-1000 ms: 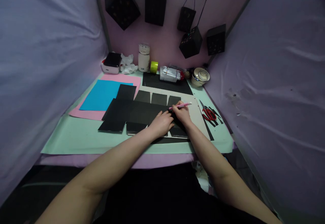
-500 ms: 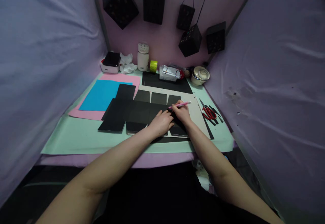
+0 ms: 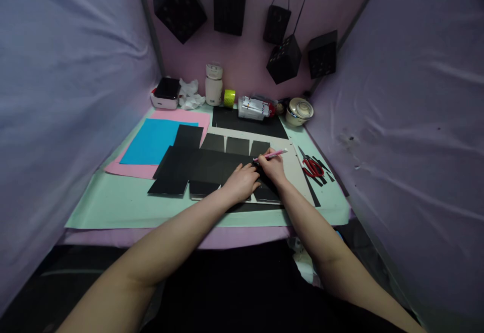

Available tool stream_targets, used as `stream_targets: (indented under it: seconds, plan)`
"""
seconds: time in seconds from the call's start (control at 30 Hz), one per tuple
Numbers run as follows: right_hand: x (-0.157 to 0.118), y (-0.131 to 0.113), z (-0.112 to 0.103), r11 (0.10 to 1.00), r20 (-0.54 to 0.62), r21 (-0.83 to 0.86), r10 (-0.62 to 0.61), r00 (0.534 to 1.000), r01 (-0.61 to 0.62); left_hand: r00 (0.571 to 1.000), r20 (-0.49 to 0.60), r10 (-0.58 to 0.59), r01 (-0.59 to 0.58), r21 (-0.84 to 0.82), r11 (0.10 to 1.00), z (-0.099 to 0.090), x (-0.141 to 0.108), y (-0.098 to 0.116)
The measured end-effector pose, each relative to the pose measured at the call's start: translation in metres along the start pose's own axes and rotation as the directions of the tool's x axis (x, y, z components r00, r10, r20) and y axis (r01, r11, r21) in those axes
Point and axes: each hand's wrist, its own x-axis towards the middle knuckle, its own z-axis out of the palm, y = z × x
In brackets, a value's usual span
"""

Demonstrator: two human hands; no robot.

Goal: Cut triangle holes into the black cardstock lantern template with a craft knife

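Observation:
A large black paper (image 3: 204, 164) with cut flaps along its long edges lies over a pale board (image 3: 293, 172) on the table. My left hand (image 3: 242, 183) rests on it, palm down with fingers spread and nothing held. Close to its right, my right hand (image 3: 272, 167) is closed round a pink pen (image 3: 276, 154), whose tip end points left, low over the black paper. Small dark detail lies between my two hands, too hidden to name.
Red-handled scissors (image 3: 313, 167) and black paper strips lie at the right. Blue paper (image 3: 147, 139) sits on pink paper (image 3: 117, 168) at the left. Along the back stand a bottle (image 3: 214, 88), yellow tape (image 3: 229, 98) and a lidded bowl (image 3: 299, 112). Black boxes (image 3: 229, 3) hang above.
The whole view has shifted very slightly, with the table things a little further right. My right hand has edged along with the pen; both hands keep their pose.

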Motion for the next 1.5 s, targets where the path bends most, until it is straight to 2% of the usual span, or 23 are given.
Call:
stream_targets:
  seconds: [0.47,0.6,0.83,1.5]
  plan:
    - [0.0012,0.0038,0.0001,1.0,-0.025,0.009,0.011,1.0,-0.011,1.0,-0.019,0.001,-0.001,-0.001,1.0,0.0043,-0.0003,-0.0024]
    - [0.0001,0.0038,-0.0007,0.999,0.009,0.054,0.006,1.0,-0.007,1.0,-0.02,0.002,-0.002,0.002,1.0,0.004,0.0,-0.0022]
    - [-0.0011,0.0006,-0.001,1.0,0.051,0.022,-0.015,0.999,0.013,1.0,-0.02,0.01,-0.01,-0.004,1.0,0.0033,-0.0004,-0.0021]
    - [-0.0007,0.0025,0.0016,0.999,0.055,0.04,-0.022,0.998,0.02,1.0,-0.009,0.005,-0.005,-0.007,1.0,0.0023,0.0009,-0.0012]
